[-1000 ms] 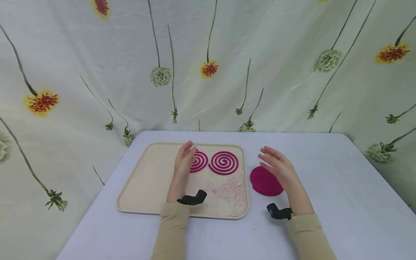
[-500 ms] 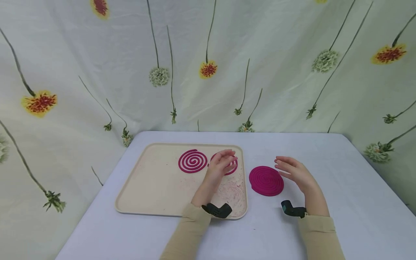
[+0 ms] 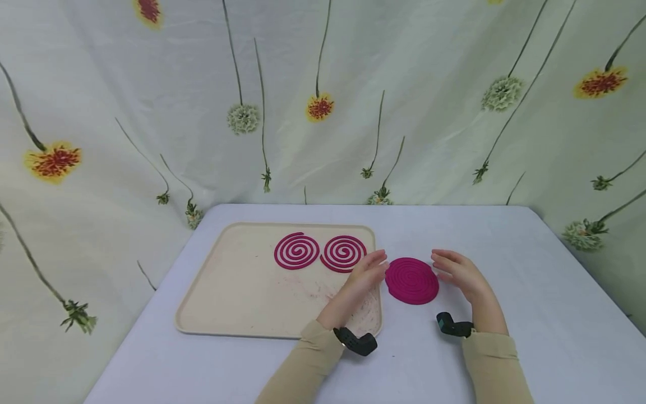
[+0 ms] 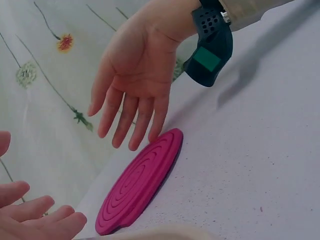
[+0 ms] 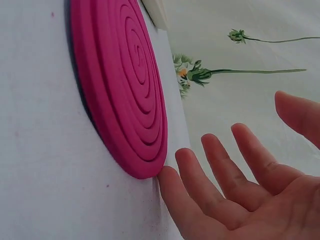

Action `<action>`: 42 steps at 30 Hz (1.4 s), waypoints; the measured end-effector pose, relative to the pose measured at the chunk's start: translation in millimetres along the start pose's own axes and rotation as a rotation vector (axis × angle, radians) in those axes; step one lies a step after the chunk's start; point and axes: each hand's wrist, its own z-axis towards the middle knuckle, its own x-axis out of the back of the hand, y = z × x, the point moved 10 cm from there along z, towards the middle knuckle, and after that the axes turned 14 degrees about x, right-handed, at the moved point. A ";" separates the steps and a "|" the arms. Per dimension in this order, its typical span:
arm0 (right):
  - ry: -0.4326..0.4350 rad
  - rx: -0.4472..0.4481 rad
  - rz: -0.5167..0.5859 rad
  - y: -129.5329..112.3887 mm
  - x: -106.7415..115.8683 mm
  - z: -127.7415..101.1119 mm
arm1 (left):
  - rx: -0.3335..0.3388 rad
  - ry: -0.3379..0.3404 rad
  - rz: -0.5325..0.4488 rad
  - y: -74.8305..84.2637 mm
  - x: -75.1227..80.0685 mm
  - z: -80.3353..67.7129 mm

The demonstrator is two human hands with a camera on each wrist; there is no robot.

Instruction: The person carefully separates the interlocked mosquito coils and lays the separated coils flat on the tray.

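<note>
Magenta round stack of spiral coils [image 3: 411, 280] lying flat on pale lavender surface [image 3: 504, 314], just right of beige tray's edge. Top face showing concentric spiral ridges; solid disc look, no gaps between turns. Edge thick, dark shadow showing beneath rim in right wrist view [image 5: 120, 95]. Left hand [image 3: 367, 275] and right hand [image 3: 461, 274] flanking it, one at each side, fingers straight; right little finger touching rim in right wrist view, left fingertips just beside opposite rim.
</note>
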 end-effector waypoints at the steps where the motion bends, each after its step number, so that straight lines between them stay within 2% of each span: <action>1: -0.001 -0.004 0.003 0.6 -0.4 -0.4 | 0.018 -0.009 0.027 -3.1 -2.7 0.1; 5: -0.005 -0.029 0.016 2.6 -2.4 -1.3 | 0.079 -0.041 0.134 -14.6 -13.8 0.3; 10: 0.014 -0.063 0.043 6.0 -2.7 -1.5 | 0.137 -0.043 0.173 -23.5 -19.1 1.8; 16: 0.030 -0.073 0.037 11.6 -0.6 0.0 | 0.152 -0.049 0.194 -25.3 -21.2 2.4; 22: -0.003 -0.043 0.025 13.4 -10.8 3.3 | 0.162 -0.053 0.199 -26.0 -21.4 0.4; 25: 0.018 -0.031 0.018 11.1 -11.7 3.7 | 0.154 -0.046 0.196 -25.9 -18.7 0.8; 29: 0.063 -0.006 0.020 2.9 -8.5 4.3 | 0.097 0.014 0.203 -18.6 -7.7 1.3; 35: 0.123 0.083 0.086 -23.9 -10.1 5.0 | -0.031 0.174 0.205 8.5 22.2 -8.4; 38: 0.142 0.129 0.141 -38.9 -14.9 5.0 | -0.054 0.186 0.149 19.8 36.2 -11.7; 42: 0.154 0.177 0.239 -56.4 -23.0 3.4 | -0.048 0.136 0.063 32.8 47.9 -16.3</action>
